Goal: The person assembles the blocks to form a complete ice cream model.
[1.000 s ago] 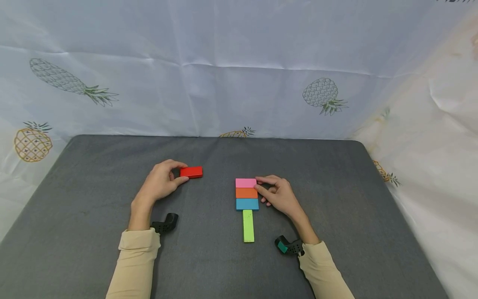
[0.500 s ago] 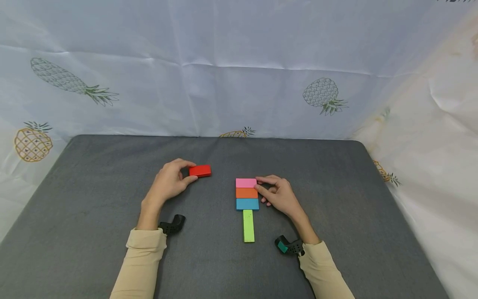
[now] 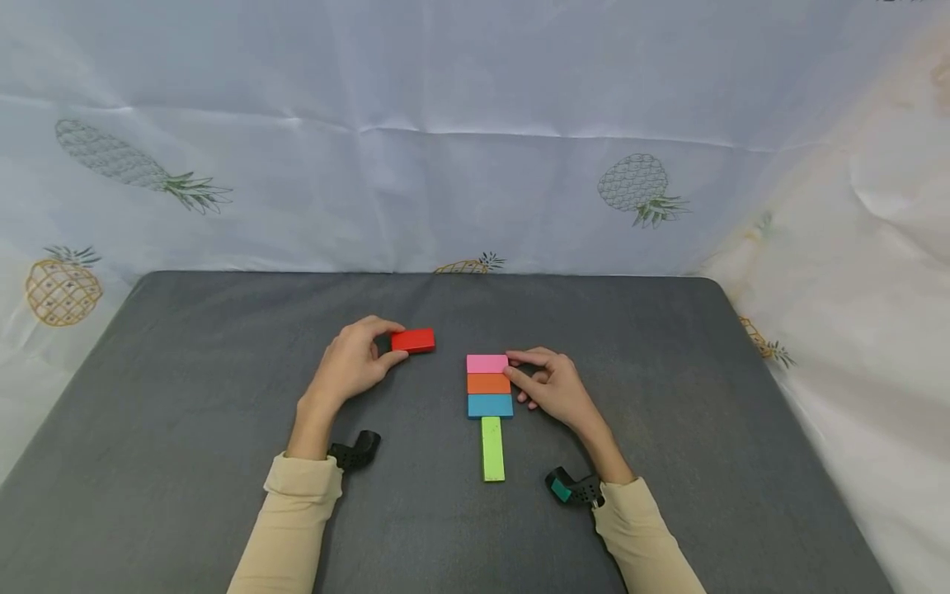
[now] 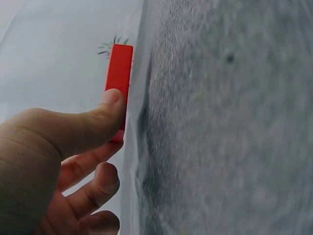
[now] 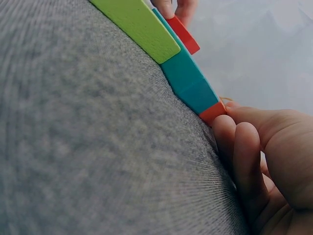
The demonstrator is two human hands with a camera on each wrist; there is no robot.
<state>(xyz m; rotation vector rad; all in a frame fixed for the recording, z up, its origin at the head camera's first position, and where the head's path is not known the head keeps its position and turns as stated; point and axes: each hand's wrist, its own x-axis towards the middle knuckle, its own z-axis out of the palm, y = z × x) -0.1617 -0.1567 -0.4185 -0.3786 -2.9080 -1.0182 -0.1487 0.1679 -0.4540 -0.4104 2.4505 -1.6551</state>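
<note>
In the head view my left hand [image 3: 356,363] pinches a red block [image 3: 413,341] by its left end, thumb on the near side and fingertips on the far side. The left wrist view shows the thumb against the same red block [image 4: 119,71]. My right hand [image 3: 552,384] holds the right end of a pink block [image 3: 486,364] between thumb and index finger. Against the pink block lies an orange block [image 3: 487,384], then a blue block [image 3: 490,405]. A lime green block [image 3: 492,450] stretches lengthwise from the blue one toward the person.
The blocks lie on a grey cloth-covered table [image 3: 416,528]. Behind it hangs a white curtain [image 3: 475,66] printed with pineapples. Black wrist mounts sit on the left wrist [image 3: 358,450] and the right wrist [image 3: 575,487].
My left hand has moved to the right with the red block, bringing it nearer the pink block. The right hand and the other blocks have stayed in place.
</note>
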